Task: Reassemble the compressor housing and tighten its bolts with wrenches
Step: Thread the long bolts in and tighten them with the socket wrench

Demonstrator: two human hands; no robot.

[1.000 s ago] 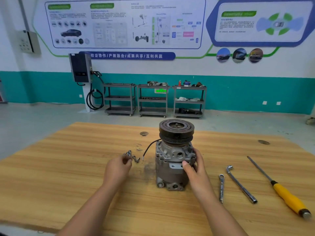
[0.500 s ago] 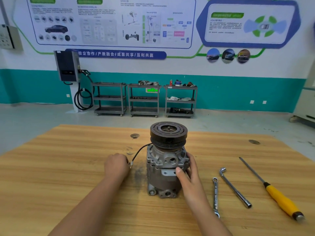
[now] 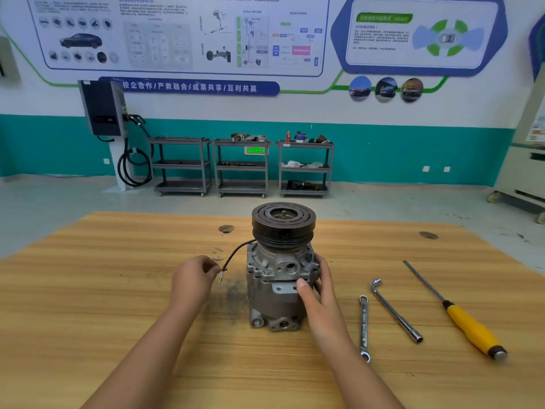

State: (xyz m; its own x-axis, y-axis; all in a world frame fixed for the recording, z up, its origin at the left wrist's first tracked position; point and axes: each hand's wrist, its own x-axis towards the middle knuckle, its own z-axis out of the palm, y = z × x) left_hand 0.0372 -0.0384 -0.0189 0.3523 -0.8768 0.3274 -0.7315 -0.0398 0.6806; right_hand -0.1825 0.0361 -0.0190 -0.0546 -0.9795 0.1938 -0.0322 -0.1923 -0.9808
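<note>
The grey compressor housing (image 3: 272,305) stands upright in the middle of the wooden table (image 3: 103,290), with its black pulley (image 3: 283,225) on top. My right hand (image 3: 320,293) grips the housing's right side, thumb on the front face. A black wire (image 3: 236,252) hangs from the housing's left side. My left hand (image 3: 191,278) lies just left of the wire's end. Its fingers are curled over the spot where the loose bolts lay, and the bolts themselves are hidden under it.
A combination wrench (image 3: 364,323), an L-shaped socket wrench (image 3: 395,314) and a yellow-handled screwdriver (image 3: 469,323) lie in a row right of the compressor. A dark smudge marks the wood left of the housing. Shelf carts stand far back by the wall.
My left hand moved right over the small bolts and its fingers curled over them, so they are out of sight. My right hand kept its grip on the housing. The camera shifted.
</note>
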